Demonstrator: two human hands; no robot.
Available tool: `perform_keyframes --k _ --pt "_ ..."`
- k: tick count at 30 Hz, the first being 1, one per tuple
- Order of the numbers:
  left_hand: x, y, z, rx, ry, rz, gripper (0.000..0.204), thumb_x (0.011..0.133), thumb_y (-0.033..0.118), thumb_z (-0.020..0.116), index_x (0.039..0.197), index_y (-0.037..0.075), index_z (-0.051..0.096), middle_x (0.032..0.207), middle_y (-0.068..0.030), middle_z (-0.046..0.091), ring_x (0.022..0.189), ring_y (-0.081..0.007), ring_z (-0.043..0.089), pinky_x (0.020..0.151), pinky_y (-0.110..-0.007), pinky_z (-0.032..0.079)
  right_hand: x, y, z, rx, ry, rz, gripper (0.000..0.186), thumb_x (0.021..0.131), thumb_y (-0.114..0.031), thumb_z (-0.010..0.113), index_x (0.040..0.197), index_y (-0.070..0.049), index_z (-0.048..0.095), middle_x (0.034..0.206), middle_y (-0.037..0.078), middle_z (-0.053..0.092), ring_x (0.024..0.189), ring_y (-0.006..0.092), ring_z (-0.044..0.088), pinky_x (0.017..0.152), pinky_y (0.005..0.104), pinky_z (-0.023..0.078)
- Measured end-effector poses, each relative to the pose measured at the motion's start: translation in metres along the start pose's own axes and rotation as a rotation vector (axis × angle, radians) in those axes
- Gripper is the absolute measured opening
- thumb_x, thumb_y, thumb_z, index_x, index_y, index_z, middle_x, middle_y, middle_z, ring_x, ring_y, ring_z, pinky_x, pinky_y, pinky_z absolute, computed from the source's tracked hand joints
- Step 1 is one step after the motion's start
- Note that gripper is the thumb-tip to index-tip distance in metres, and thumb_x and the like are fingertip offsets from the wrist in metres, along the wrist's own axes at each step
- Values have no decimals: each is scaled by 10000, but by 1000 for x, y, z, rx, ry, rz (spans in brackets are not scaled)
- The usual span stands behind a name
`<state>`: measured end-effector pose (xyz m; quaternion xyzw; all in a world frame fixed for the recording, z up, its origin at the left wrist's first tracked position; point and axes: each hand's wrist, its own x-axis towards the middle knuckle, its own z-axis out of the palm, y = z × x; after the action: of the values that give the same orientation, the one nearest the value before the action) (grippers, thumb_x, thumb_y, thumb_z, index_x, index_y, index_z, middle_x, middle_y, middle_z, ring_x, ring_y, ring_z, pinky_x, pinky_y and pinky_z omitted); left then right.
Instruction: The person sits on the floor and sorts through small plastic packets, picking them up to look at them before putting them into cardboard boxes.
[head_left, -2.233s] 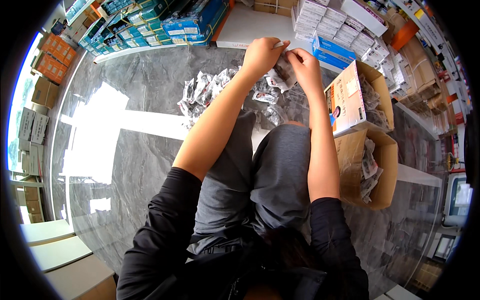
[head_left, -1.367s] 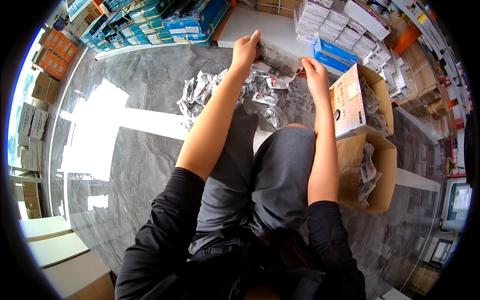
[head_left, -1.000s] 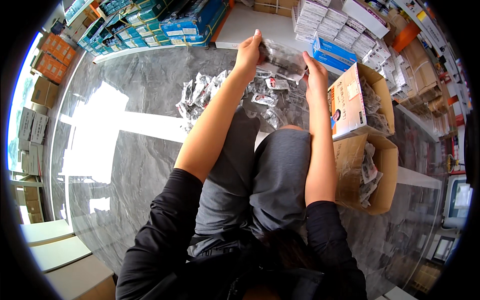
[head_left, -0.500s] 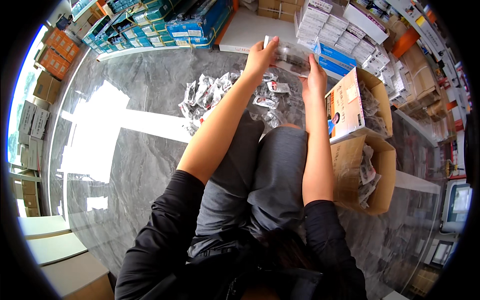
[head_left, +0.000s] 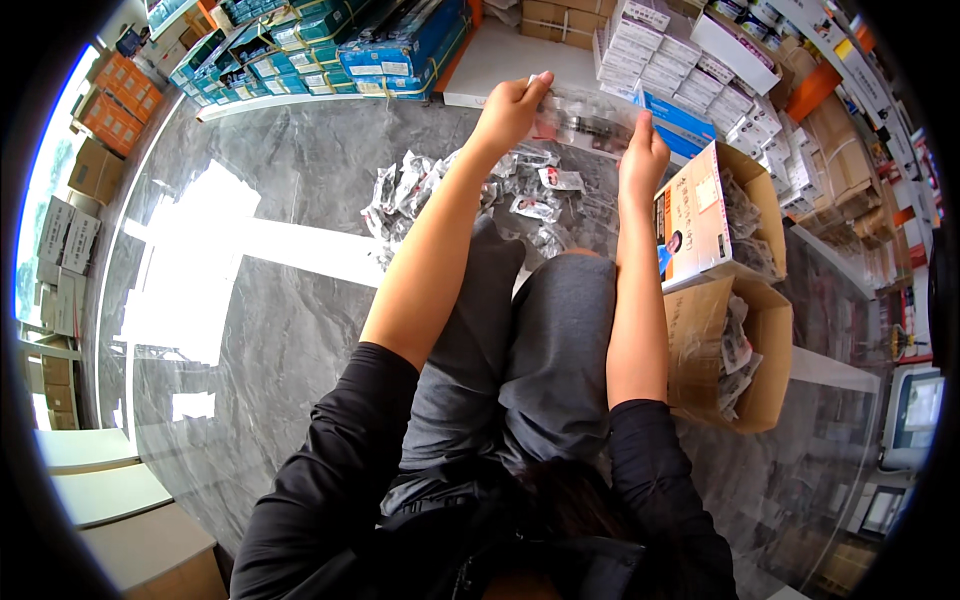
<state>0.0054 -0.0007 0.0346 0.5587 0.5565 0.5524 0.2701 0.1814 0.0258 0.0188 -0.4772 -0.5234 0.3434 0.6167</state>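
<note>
Beyond my knees, my left hand [head_left: 512, 112] and my right hand [head_left: 643, 160] hold a clear plastic bag [head_left: 585, 124] stretched between them. Something dark and small lies inside the bag; its kind cannot be made out. Thumbs and fingers of both hands are closed at opposite ends of the bag. Below it, a pile of small clear bags [head_left: 408, 188] with dark contents and some red-and-white labels spreads over the floor, partly hidden by my left forearm.
To the right stand two open cartons, a white-and-orange printed one [head_left: 700, 225] and a plain brown one [head_left: 692, 330], both containing similar bags. Stacked teal boxes [head_left: 300, 60] line the far left; white boxes [head_left: 645, 50] and a blue box [head_left: 680, 125] stand far right.
My hands have moved farther apart, the right one shifting right and slightly nearer. The bag now spans flat and taut between them.
</note>
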Motion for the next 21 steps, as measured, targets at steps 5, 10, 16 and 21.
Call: perform_keyframes --k 5,10,16,21 --pt "-4 -2 5 -608 -67 -257 445 864 392 474 697 -11 564 567 20 456 540 -64 359 500 -241 330 -5 -7 -5 187 -124 225 410 870 -380 458 659 -34 519 448 -28 366 333 68 343 322 200 298" --pt "0 -16 8 -325 56 -203 402 870 367 475 713 5 556 574 6 488 516 -69 448 490 -220 390 -9 -8 -6 110 -142 254 383 842 -427 494 779 -60 586 599 -24 504 436 63 402 405 191 308" --pt "-4 -2 20 -267 207 -140 421 894 339 435 609 29 453 497 12 430 418 -68 404 390 -236 333 -3 -1 -4 270 -200 133 311 823 -374 555 821 -65 582 700 -33 517 597 51 433 520 200 341" --pt "-9 10 22 -295 287 -78 422 903 333 417 603 37 429 478 25 388 397 -56 360 360 -224 298 -7 -9 -1 611 -239 225 316 832 -364 545 918 -61 572 836 -4 540 682 70 447 572 232 361"
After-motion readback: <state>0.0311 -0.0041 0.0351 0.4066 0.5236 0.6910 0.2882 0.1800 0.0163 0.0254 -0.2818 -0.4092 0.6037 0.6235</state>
